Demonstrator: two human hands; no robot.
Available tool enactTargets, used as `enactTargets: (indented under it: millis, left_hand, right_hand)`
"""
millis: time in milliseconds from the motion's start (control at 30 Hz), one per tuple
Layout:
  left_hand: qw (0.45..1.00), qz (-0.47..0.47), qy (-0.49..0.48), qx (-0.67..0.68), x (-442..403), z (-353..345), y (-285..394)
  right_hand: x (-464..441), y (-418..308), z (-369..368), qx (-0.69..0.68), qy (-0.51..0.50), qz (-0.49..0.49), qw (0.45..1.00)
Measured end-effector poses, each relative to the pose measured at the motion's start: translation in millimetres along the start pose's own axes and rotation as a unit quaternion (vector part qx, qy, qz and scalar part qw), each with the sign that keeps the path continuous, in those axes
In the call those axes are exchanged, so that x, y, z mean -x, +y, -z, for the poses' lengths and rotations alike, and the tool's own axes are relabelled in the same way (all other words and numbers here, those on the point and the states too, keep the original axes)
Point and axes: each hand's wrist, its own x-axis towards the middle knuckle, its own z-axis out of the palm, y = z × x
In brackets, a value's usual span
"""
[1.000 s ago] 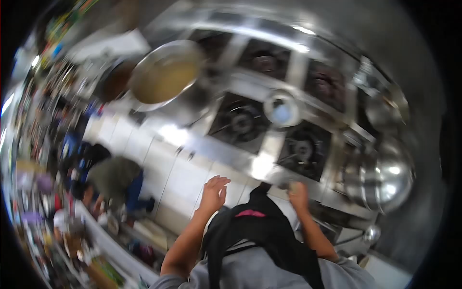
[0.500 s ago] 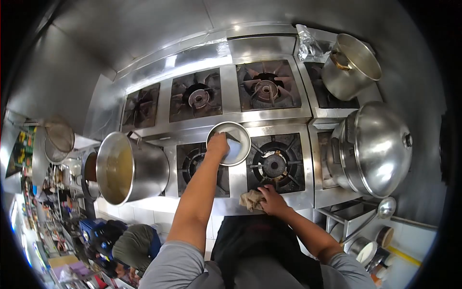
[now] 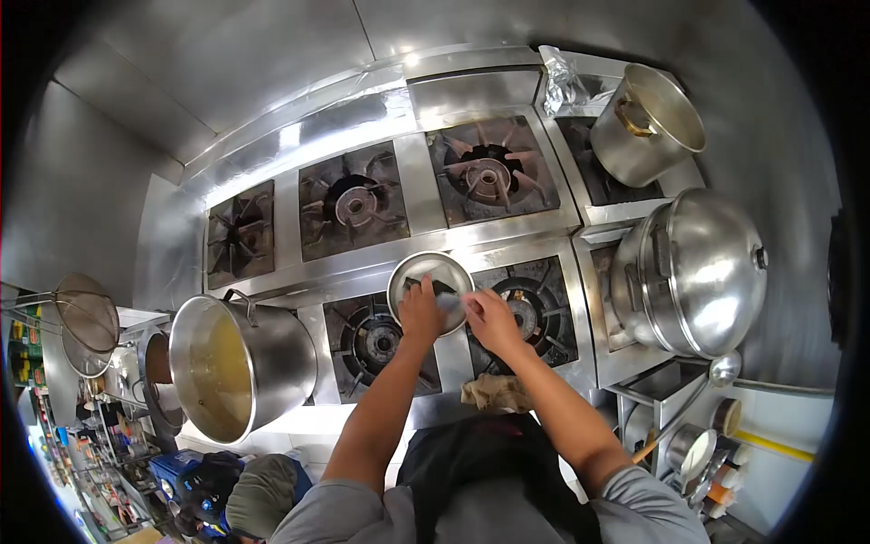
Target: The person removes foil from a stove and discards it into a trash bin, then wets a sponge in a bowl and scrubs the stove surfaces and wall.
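Observation:
A round metal bowl sits between the two front burners. My left hand is over it, its fingers closed around something dark and pale blue whose kind I cannot make out. Just to the right, my right hand is pinched at the bowl's right rim, against the pale-blue part, which is blurred. Whether the right fingers grip that part is hidden. Below the right forearm, a crumpled brown cloth lies on the front edge of the stove, touched by neither hand.
A large pot of yellowish liquid stands at the left, a domed lidded pot at the right. Another tall pot is at the back right. A ladle rests over the right side. People are at lower left.
My right hand has let go of the cloth and moved up to the bowl, beside my left hand. The view has shifted slightly.

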Motion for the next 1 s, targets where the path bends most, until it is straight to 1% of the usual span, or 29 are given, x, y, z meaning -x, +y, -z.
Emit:
enactTargets:
  millis: [33,100,133,200,233,300,333,367,433,467,500,567,600,633,700,733,767,833,867,933,1000]
  left_hand:
    - [1.000,0.001,0.000,0.004,3,1,-3]
    - [0.995,-0.057,0.039,0.074,11,7,-10]
    - [0.995,-0.055,0.041,0.077,13,7,-15]
    - [0.984,-0.101,0.046,0.139,15,7,-26]
    - [0.984,-0.097,0.048,0.142,16,11,-29]
    - [0.975,-0.126,0.079,0.164,19,18,-34]
    - [0.975,-0.126,0.078,0.166,19,28,-32]
    - [0.975,-0.123,0.081,0.169,19,27,-32]
    - [0.974,-0.094,0.117,0.171,22,24,-28]
    - [0.973,-0.090,0.119,0.174,21,23,-25]
    - [0.989,-0.056,0.043,0.133,18,22,-21]
    - [0.993,0.010,-0.111,0.046,14,21,-13]
    - [0.995,0.013,-0.102,0.002,9,9,-13]
    - [0.995,0.013,-0.101,0.004,4,-1,-16]
    - [0.996,-0.016,-0.090,-0.016,-3,-12,-18]
    - [0.996,-0.017,-0.090,-0.015,-4,-12,-18]
    - [0.996,-0.031,-0.083,-0.011,-5,-12,-18]
    - [0.996,-0.047,-0.076,-0.009,-4,-5,-17]
    - [0.996,-0.047,-0.073,-0.002,-1,1,-16]
    - [0.996,-0.047,-0.070,0.001,4,9,-16]
    - [0.997,-0.058,0.015,0.039,10,11,-18]
  right_hand:
    - [-18,6,-13,0.003,-0.002,0.000,1.000]
    - [-47,23,-36,0.075,-0.002,0.040,0.996]
    - [-57,25,-40,0.078,-0.005,0.042,0.996]
    - [-72,31,-44,0.133,-0.146,0.056,0.979]
    - [-80,32,-44,0.135,-0.151,0.058,0.978]
    - [-90,32,-43,0.103,-0.247,-0.020,0.963]
    - [-89,33,-47,0.088,-0.160,0.006,0.983]
    - [-89,35,-48,0.092,-0.164,0.008,0.982]
    - [-89,30,-48,0.127,-0.081,-0.062,0.987]
    - [-84,23,-47,0.138,-0.068,-0.067,0.986]
    - [-81,16,-48,0.141,-0.071,-0.066,0.985]
    - [-76,5,-52,0.250,-0.031,-0.020,0.967]
    - [-76,8,-55,0.267,-0.044,-0.014,0.962]
    - [-75,9,-57,0.269,-0.044,-0.013,0.962]
    - [-74,9,-62,0.307,-0.137,-0.028,0.941]
    - [-76,8,-64,0.334,-0.154,-0.061,0.928]
    - [-79,10,-67,0.335,-0.153,-0.061,0.928]
    - [-86,14,-71,0.357,-0.199,-0.102,0.907]
    - [-86,14,-72,0.356,-0.198,-0.102,0.908]
    - [-87,14,-74,0.319,-0.146,-0.081,0.933]
    - [-90,21,-74,0.304,-0.151,-0.064,0.938]
